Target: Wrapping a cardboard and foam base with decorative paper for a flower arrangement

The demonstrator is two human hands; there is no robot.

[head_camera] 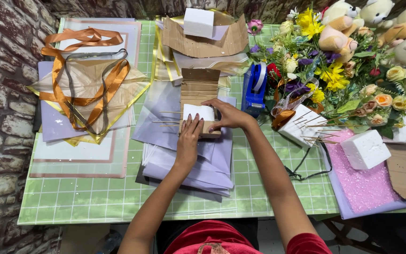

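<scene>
Both my hands rest on a small white foam block (pixel 198 112) that sits on a strip of brown corrugated cardboard (pixel 199 89) near the middle of the green grid-patterned tablecloth (pixel 95 197); my left hand (pixel 189 138) lies flat, fingers together and pointing away from me, fingertips pressing the block's near edge, nothing gripped; my right hand (pixel 226 115) comes in from the right, fingers curved over the block's top and right side, holding it in place against the cardboard; thin wooden skewers (pixel 167 117) stick out of the block's left side, roughly level; cardboard and block lie on a stack of pale lilac wrapping sheets (pixel 184 164); to the left, well apart, a loop of orange satin ribbon (pixel 83 70) lies over translucent gold-edged sheets (pixel 90 84); just right of the cardboard stands a blue tape dispenser (pixel 254 87); beyond it a heap of artificial flowers, yellow, purple and peach (pixel 334 70), with cream plush bears (pixel 377 23) at the far right corner; nearer me on the right, a second white foam block bristling with skewers (pixel 301 124) and a third plain foam cube (pixel 365 149) resting on a pink glittery sheet (pixel 358 183); another foam block (pixel 198 21) sits on torn cardboard at the far edge.
</scene>
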